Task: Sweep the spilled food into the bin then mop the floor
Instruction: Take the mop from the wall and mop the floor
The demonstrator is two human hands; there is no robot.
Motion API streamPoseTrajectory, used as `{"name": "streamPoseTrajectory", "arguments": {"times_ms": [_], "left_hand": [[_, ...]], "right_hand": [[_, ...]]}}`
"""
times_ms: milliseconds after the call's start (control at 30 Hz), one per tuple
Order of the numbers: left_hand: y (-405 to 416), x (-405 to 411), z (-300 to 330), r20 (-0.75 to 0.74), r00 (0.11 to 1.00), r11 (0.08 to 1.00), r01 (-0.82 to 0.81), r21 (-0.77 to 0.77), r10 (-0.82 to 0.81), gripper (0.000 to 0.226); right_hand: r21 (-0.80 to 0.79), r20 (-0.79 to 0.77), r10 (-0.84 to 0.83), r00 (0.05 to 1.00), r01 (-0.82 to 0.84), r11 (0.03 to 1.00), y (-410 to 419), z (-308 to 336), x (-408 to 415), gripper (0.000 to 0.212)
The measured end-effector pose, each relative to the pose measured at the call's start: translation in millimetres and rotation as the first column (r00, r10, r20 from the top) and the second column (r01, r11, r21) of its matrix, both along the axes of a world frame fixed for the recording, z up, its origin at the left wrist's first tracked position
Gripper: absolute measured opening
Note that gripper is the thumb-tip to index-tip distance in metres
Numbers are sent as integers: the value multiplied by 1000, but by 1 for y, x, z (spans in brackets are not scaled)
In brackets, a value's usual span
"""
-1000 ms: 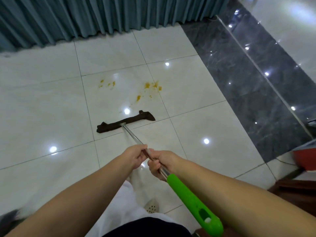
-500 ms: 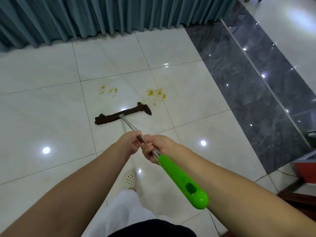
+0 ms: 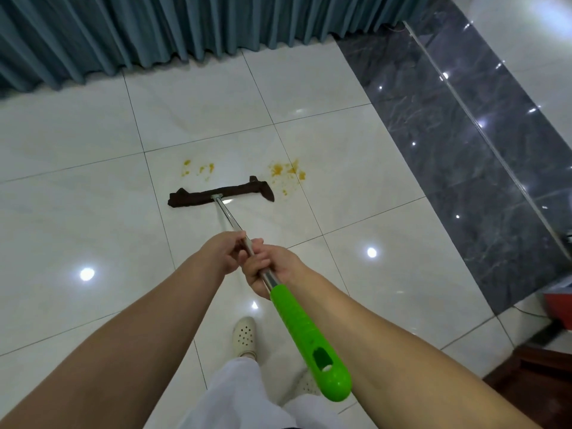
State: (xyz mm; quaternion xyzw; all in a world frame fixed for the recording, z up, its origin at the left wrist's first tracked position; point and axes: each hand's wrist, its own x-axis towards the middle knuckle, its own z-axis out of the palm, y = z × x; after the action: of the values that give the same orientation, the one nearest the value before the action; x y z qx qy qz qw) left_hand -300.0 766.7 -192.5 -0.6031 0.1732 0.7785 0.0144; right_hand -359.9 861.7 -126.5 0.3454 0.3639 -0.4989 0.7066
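Glossy white floor tiles (image 3: 340,168) are seen from the head view, bordered by a pleated teal curtain (image 3: 154,29) and a dark marble strip (image 3: 448,134). Orange-yellow food stains (image 3: 286,170) lie just beyond the dark brown flat mop head (image 3: 219,195), which is laid flat on the tile. The thin steel pole with its green plastic grip (image 3: 305,335) is clasped by the left hand (image 3: 224,253) and the right hand (image 3: 267,266), set touching each other. The mop is judged light and stiff, its cloth soft; the bare steel could slip in the hands.

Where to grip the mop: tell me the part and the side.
Grip the bare metal shaft of the green-handled flat mop just above its green plastic sleeve, from above, fingers wrapped round: the pole slants up toward the body.
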Motion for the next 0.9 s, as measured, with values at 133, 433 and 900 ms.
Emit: {"name": "streamPoseTrajectory", "arguments": {"times_ms": [133,433,900], "left_hand": [[16,1,-1,23,999,999,31,-14,-30,25],[86,-18,24,55,998,1000,-3,-12,3,39],[259,-105,60,-73,981,982,172,-76,-177,55]], "right_hand": [[49,-13,33,999,-32,998,15,3,-1,37],[39,-81,72,994,-70,997,70,32,-20,41],[0,-114,-220,969,221,975,236,42,-90,33]]}}
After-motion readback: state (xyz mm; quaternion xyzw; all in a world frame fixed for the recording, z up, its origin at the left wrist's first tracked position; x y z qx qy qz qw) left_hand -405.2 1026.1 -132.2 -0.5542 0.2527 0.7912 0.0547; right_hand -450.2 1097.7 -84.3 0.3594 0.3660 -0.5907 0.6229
